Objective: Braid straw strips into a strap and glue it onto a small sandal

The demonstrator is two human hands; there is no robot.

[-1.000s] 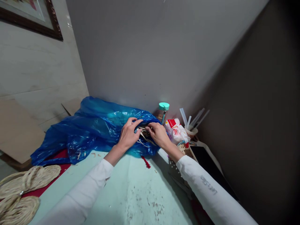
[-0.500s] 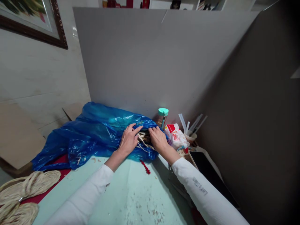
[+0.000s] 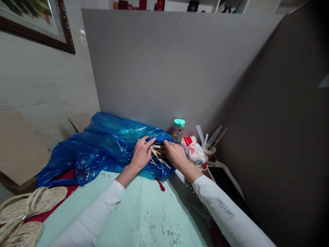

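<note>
A blue plastic bag (image 3: 108,144) lies along the back of the table, its mouth turned toward the right. Pale dry straw strips (image 3: 158,153) show in that mouth, between my two hands. My left hand (image 3: 141,152) rests on the bag at the left side of the opening, fingers spread and the index stretched toward the straw. At the right side, my right hand (image 3: 175,153) has its fingers curled over the bag's edge, gripping the plastic; the fingertips are partly hidden. A red tassel-like cord (image 3: 160,184) sticks out below the bag.
Bundles of braided straw (image 3: 33,206) lie at the left front. Behind my right hand stand a jar with a turquoise lid (image 3: 179,123), a red and white packet (image 3: 192,149) and a cup of plastic strips (image 3: 209,149). A dark tablet-like panel (image 3: 231,192) leans right. Grey boards (image 3: 180,68) enclose the back.
My right hand and forearm have shifted slightly right, and the straw strips in the opening show a little more. My left hand stays almost in place.
</note>
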